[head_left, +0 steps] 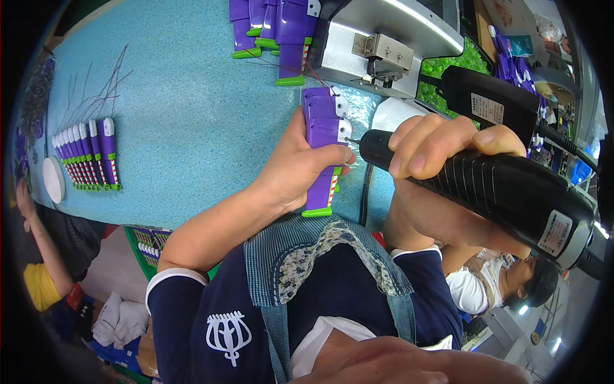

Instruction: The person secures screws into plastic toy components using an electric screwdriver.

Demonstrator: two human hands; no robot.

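My left hand (295, 157) is closed around purple plastic parts (323, 132) with white ends, green tips and a red-and-white striped edge. Two of them appear stacked in the grip, and thin red wires trail from the far end. My right hand (441, 150) grips a black electric screwdriver (499, 192) by its ribbed body. The bit points left and meets, or nearly meets, a round hole in the white end of the upper part; contact is too small to tell.
Several purple parts (291, 51) lie at the back beside a metal screw feeder (390, 48). A row of similar parts (86, 153) with wires stands left on the blue table (185, 115). A second black screwdriver (489, 105) lies right. Other people (492, 281) sit at both sides.
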